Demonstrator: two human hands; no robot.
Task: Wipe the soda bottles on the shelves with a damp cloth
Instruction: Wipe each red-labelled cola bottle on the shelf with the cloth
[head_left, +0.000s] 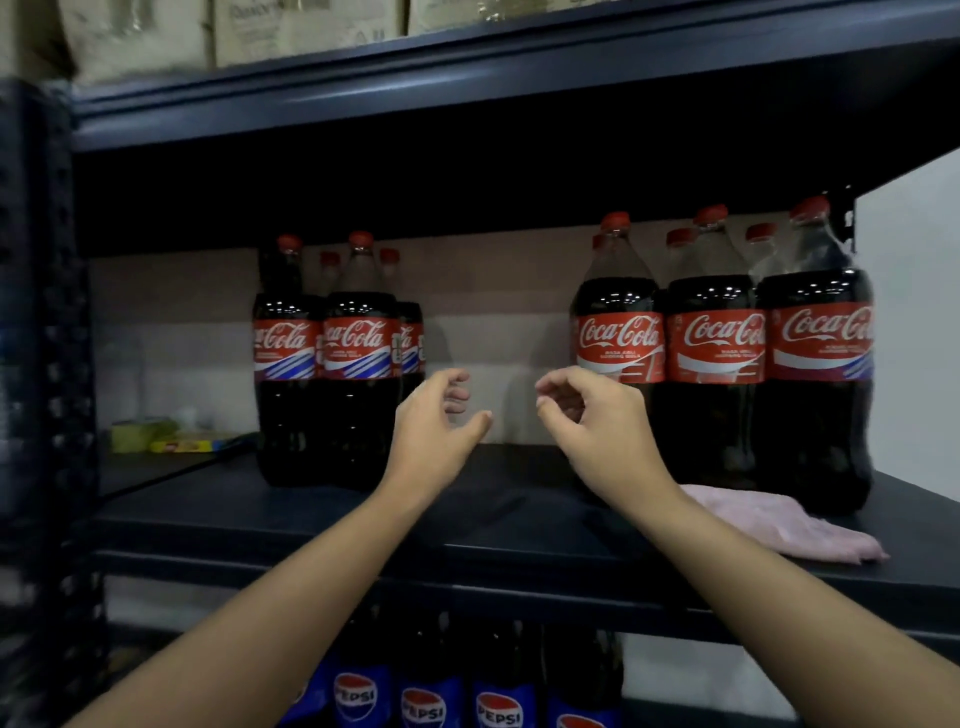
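Observation:
Two groups of Coca-Cola bottles stand on the dark middle shelf (311, 525): a left group (358, 364) and a right group (717, 353), with a gap between them. My left hand (436, 426) and my right hand (597, 421) hover in that gap above the shelf, fingers loosely curled, holding nothing. A pink cloth (779, 525) lies crumpled on the shelf in front of the right group, just right of my right forearm; neither hand touches it.
Pepsi bottles (431, 696) fill the shelf below. Cardboard boxes (291, 26) sit on the top shelf. A yellow-green pack (156, 436) lies at the back left. The perforated shelf post (41, 364) stands at the far left, a white wall on the right.

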